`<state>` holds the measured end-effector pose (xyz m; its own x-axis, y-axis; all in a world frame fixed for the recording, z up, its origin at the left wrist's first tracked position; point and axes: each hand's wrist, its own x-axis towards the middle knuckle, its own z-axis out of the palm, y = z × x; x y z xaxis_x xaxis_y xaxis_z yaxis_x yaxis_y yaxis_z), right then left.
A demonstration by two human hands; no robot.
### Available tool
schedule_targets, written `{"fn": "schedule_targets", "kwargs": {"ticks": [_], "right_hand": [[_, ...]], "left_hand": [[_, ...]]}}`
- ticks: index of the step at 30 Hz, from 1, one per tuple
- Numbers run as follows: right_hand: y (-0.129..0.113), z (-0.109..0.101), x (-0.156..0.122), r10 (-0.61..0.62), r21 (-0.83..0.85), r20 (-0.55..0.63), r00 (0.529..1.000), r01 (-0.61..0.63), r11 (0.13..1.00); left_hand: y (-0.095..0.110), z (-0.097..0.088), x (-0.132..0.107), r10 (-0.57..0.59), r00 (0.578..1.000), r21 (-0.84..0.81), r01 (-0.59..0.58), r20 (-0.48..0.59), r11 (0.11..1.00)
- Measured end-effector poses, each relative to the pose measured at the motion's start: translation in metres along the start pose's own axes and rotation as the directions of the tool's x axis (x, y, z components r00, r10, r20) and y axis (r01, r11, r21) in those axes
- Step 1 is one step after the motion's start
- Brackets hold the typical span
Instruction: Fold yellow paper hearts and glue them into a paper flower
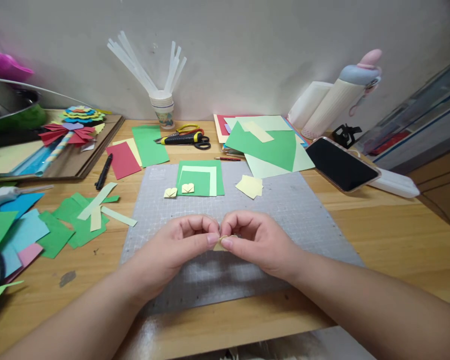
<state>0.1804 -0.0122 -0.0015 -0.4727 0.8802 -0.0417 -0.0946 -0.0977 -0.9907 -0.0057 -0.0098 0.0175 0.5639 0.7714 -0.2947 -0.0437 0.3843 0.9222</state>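
Observation:
Between the fingertips of my left hand (195, 235) and my right hand (251, 240) is a small piece of pale yellow paper (220, 247), pinched from both sides. Most of the paper is hidden by my thumbs and fingers. Both hands are held over a grey cutting mat (292, 215). Beyond my left hand lie two small folded yellow paper hearts, one heart (170, 193) on the mat and the other heart (188, 188) on stacked green paper squares (200, 172). Farther off on the right rests a small pile of pale yellow squares (250, 186).
Paper scraps (78, 220) cover the left of the table. At the back stand a paper cup stack (163, 107) with white strips, a utility knife (182, 138) beside scissors (202, 144), and a sheet pile (270, 147). A phone (343, 165) and bottle (337, 95) are right.

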Motion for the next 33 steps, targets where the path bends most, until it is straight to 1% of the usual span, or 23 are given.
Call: {"fn": "schedule_targets", "kwargs": {"ticks": [5, 9, 15, 20, 22, 24, 25, 26, 27, 28, 29, 30, 31, 32, 33], "right_hand": [[0.0, 0.0, 0.0, 0.014, 0.002, 0.001, 1.0, -0.014, 1.0], [0.001, 0.001, 0.0, 0.012, -0.001, -0.017, 1.0, -0.012, 1.0], [0.003, 0.001, -0.002, -0.021, -0.078, -0.027, 0.999, 0.018, 0.997], [0.001, 0.003, -0.003, -0.091, -0.181, -0.037, 0.995, 0.083, 0.98], [0.0, 0.003, -0.003, -0.137, -0.204, -0.054, 0.989, 0.124, 0.971], [0.0, 0.003, -0.003, -0.194, -0.237, -0.101, 0.976, 0.166, 0.957], [0.001, 0.003, -0.003, -0.224, -0.26, -0.131, 0.966, 0.185, 0.948], [0.001, 0.002, -0.004, -0.252, -0.283, -0.164, 0.954, 0.2, 0.938], [0.001, 0.002, -0.004, -0.28, -0.305, -0.189, 0.941, 0.214, 0.928], [0.001, 0.002, -0.004, -0.305, -0.324, -0.207, 0.93, 0.229, 0.918], [0.001, 0.002, -0.005, -0.331, -0.34, -0.215, 0.919, 0.248, 0.907], [0.001, 0.002, -0.005, -0.356, -0.353, -0.212, 0.91, 0.268, 0.896], [0.001, 0.003, -0.006, -0.38, -0.364, -0.202, 0.903, 0.291, 0.885], [0.0, 0.004, -0.006, -0.404, -0.374, -0.184, 0.896, 0.316, 0.872], [0.0, 0.004, -0.007, -0.425, -0.384, -0.163, 0.891, 0.339, 0.859]], "left_hand": [[-0.001, -0.002, 0.0, -0.005, 0.999, -0.002, 0.005, 0.035, 1.0], [-0.003, -0.002, 0.0, -0.004, 0.999, 0.016, 0.003, 0.043, 1.0], [-0.006, -0.001, 0.0, 0.029, 0.998, 0.013, -0.03, 0.047, 0.999], [-0.007, 0.002, 0.001, 0.067, 0.996, 0.027, -0.069, 0.053, 0.997], [-0.009, 0.002, 0.002, 0.085, 0.996, 0.036, -0.085, 0.019, 0.996], [-0.011, 0.003, 0.002, 0.154, 0.984, 0.082, -0.147, -0.086, 0.986], [-0.011, 0.003, 0.002, 0.232, 0.96, 0.147, -0.209, -0.159, 0.967], [-0.012, 0.004, 0.001, 0.339, 0.914, 0.247, -0.283, -0.223, 0.927], [-0.013, 0.004, 0.0, 0.459, 0.849, 0.374, -0.35, -0.26, 0.859], [-0.013, 0.005, -0.001, 0.574, 0.776, 0.508, -0.396, -0.261, 0.765], [-0.013, 0.006, -0.002, 0.669, 0.707, 0.627, -0.418, -0.23, 0.657], [-0.013, 0.007, -0.004, 0.735, 0.653, 0.718, -0.422, -0.182, 0.553], [-0.013, 0.008, -0.006, 0.776, 0.615, 0.779, -0.415, -0.14, 0.469], [-0.013, 0.009, -0.007, 0.801, 0.589, 0.816, -0.407, -0.109, 0.411], [-0.013, 0.01, -0.008, 0.815, 0.572, 0.836, -0.402, -0.089, 0.373]]}}
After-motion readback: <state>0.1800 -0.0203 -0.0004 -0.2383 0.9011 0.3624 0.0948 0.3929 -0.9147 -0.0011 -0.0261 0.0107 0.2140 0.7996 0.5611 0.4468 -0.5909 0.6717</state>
